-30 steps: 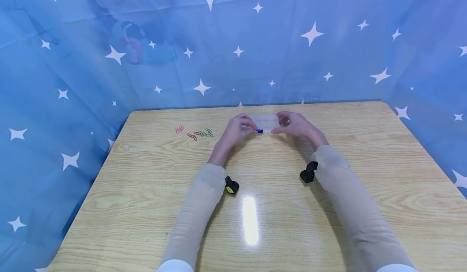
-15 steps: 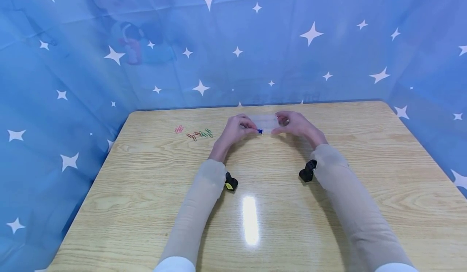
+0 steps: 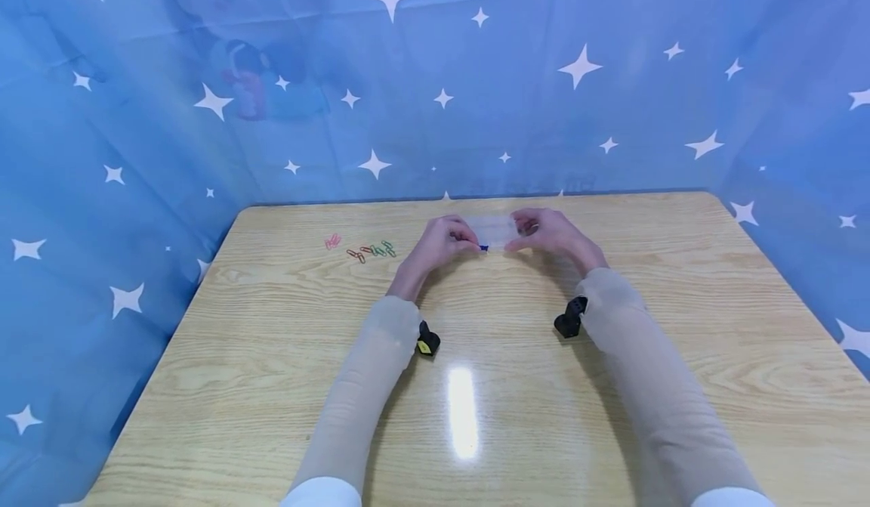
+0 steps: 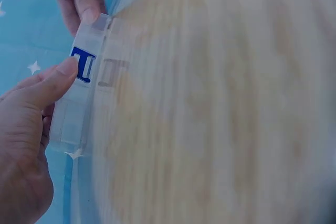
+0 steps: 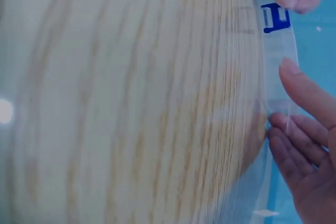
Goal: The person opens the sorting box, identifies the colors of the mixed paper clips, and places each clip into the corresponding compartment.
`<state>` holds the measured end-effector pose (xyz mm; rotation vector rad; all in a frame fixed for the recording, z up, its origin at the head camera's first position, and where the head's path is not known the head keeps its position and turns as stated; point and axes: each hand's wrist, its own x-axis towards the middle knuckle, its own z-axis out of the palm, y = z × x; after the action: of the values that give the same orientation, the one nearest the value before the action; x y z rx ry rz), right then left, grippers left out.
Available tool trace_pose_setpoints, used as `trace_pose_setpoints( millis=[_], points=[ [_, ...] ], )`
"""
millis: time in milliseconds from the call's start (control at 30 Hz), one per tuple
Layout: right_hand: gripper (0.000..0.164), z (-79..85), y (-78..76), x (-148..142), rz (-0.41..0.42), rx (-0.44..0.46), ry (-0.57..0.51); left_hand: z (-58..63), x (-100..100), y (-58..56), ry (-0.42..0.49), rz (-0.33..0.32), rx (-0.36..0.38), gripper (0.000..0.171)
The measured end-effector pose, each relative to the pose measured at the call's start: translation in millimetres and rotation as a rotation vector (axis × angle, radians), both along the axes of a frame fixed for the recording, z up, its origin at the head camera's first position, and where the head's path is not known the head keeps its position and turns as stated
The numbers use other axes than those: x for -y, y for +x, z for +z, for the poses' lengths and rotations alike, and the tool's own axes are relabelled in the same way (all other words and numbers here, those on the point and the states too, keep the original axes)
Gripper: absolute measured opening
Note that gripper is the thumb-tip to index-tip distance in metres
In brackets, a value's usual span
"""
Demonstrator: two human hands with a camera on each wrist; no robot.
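A clear plastic box [image 3: 495, 229] stands near the back edge of the wooden table, between my two hands. On its front is a blue latch [image 4: 84, 65], mirrored faintly on the tabletop. My left hand [image 3: 442, 242] holds the box's left part, thumb at the edge of the latch and fingers behind, partly hidden. My right hand [image 3: 553, 233] holds the right end, with the thumb [image 5: 296, 80] along the front and curled fingers at the end and back. No contents show through the box walls.
Left of the box lie several small paper clips: pink ones [image 3: 332, 242], red ones [image 3: 356, 255] and green ones [image 3: 383, 250]. A blue cloth [image 3: 408, 114] with white stars hangs right behind the table's back edge [image 3: 340, 202]. Black wrist cameras [image 3: 571, 318] sit at both sleeves.
The blue latch shows smaller and slightly lower beside the left thumb than a second ago. Both hands stay in nearly the same place on the box.
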<state>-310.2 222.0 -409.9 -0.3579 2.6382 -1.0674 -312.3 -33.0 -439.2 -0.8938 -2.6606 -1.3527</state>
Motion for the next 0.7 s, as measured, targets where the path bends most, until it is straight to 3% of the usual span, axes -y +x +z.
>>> trace_pose_setpoints(
  millis=[167,333,533,700],
  points=[
    [0.086,1.1,0.1,-1.0,0.000,-0.005,0.004,3.2,1.6,-0.8,-0.048,-0.031,-0.004,0.005],
    [0.089,-0.2,-0.8,0.4,0.005,-0.009,0.019,1.6,5.5,-0.7,-0.033,-0.044,0.037,0.007],
    [0.086,-2.4,-1.7,-0.9,-0.018,-0.005,0.008,1.1,5.9,-0.1,0.002,-0.072,0.026,0.005],
    [0.085,-4.3,-1.2,-1.8,-0.029,-0.004,-0.015,1.1,6.1,1.3,-0.001,-0.054,0.024,0.004]
  ],
)
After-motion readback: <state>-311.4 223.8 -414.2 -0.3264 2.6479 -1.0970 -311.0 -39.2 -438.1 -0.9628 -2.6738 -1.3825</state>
